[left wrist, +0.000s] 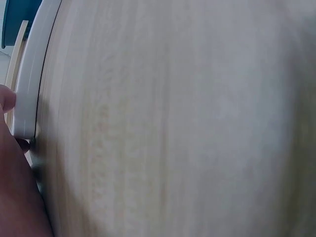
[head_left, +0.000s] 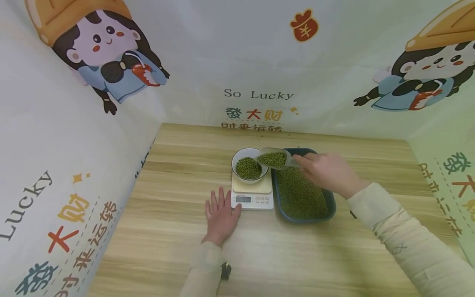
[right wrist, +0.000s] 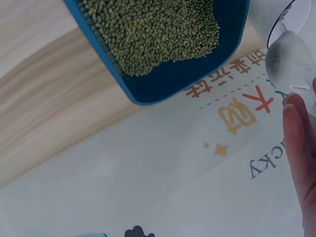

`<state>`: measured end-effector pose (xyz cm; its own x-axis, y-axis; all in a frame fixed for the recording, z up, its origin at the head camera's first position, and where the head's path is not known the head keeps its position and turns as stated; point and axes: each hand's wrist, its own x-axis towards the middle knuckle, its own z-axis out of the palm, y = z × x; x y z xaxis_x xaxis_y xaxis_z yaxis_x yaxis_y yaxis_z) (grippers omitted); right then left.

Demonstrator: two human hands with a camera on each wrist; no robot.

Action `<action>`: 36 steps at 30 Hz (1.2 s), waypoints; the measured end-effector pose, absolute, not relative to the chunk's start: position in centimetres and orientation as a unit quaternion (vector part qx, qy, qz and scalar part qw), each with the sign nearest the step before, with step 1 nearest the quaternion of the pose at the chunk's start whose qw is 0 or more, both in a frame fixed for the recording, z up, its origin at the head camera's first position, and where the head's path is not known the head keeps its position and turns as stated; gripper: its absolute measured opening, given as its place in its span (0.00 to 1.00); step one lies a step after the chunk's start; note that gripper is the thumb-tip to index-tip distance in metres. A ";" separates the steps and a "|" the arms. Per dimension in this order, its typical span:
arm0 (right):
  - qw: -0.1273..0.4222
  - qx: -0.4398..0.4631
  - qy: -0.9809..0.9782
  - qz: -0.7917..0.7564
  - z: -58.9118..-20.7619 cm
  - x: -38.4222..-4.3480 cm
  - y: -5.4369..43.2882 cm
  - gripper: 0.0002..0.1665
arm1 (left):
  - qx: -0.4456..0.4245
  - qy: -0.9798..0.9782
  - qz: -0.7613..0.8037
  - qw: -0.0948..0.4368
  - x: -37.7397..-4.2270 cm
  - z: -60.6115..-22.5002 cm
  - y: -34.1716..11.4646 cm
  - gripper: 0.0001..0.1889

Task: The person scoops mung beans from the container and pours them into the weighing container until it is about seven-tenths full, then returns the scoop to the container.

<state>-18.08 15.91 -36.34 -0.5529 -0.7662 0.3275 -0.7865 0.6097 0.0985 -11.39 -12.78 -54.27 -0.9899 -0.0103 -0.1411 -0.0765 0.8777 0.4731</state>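
Note:
My right hand grips the handle of a clear scoop loaded with green mung beans. The scoop's front edge overlaps the rim of a white bowl, which holds a heap of mung beans. Under the bowl is a white kitchen scale with a small display and buttons. My left hand lies on the table with its fingers spread, thumb at the scale's front left corner. In the right wrist view, the fingers are at the scoop, beside the bowl's rim.
A blue tub of mung beans stands right of the scale, below my right forearm. The wood-grain table is bounded by a printed white backdrop at the back and both sides.

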 end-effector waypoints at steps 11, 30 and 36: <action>0.141 0.440 -0.887 -0.018 -34.0 -18.2 14.5 0.19 | -0.016 0.963 0.250 0.095 -11.4 -53.5 -12.9 0.34; 0.114 0.419 -0.896 -0.097 -33.1 -18.6 12.2 0.23 | -0.010 0.961 0.262 0.087 -11.2 -53.1 -12.6 0.33; 0.143 0.422 -0.893 -0.057 -33.4 -18.7 13.2 0.20 | -0.012 0.960 0.267 0.085 -11.3 -52.8 -12.5 0.33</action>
